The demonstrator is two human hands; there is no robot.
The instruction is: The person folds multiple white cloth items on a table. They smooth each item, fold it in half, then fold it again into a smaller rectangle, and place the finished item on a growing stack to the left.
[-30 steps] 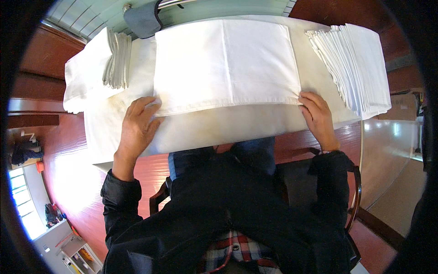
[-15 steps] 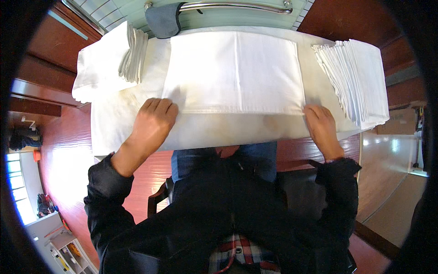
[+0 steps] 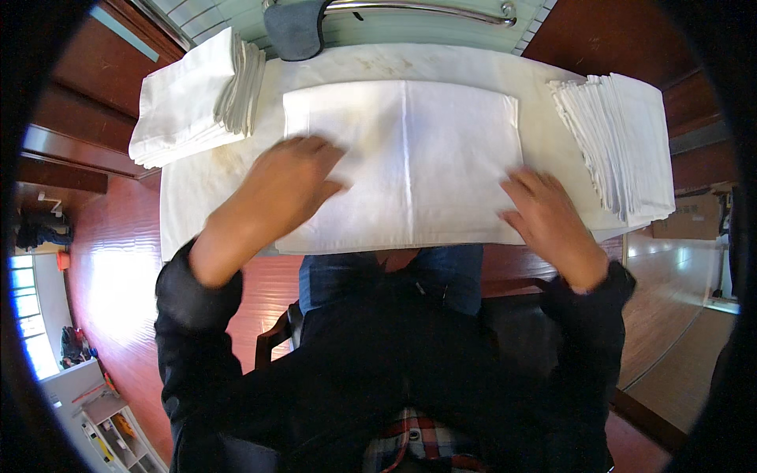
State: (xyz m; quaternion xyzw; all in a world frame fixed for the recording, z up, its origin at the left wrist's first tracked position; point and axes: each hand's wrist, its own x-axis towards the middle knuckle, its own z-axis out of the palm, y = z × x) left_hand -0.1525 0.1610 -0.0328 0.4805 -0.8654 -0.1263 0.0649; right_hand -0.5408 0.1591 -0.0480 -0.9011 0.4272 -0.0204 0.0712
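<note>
A pale, stained surface (image 3: 347, 63) is stretching across the upper middle of the view, with a reddish floor (image 3: 118, 292) showing around it and the fisheye's black rim cutting off the room's edges. A white cloth (image 3: 457, 150) is lying flat on the surface, a crease running down its middle and its near edge reaching the surface's front. The left hand (image 3: 272, 185) is covering the cloth's left part, hiding some of that side; the right hand (image 3: 548, 217) is standing over its near right corner, masking it. Both hands are blurring; each thumb is standing apart from the fingers, and nothing is showing between them, though whether the fingertips are touching the cloth, one cannot tell. A left stack of folded white cloths (image 3: 185, 98) and a right stack of folded white cloths (image 3: 631, 150) are flanking it, well apart from it, their layers hard to count. Beyond the far edge, a grey pad (image 3: 296, 31) is hanging over part of a metal rail (image 3: 426, 8). Dark sleeves (image 3: 197, 307) are blocking the floor below, and a chair (image 3: 272, 343) is mostly hiding behind the person's dark clothing (image 3: 378, 355).
</note>
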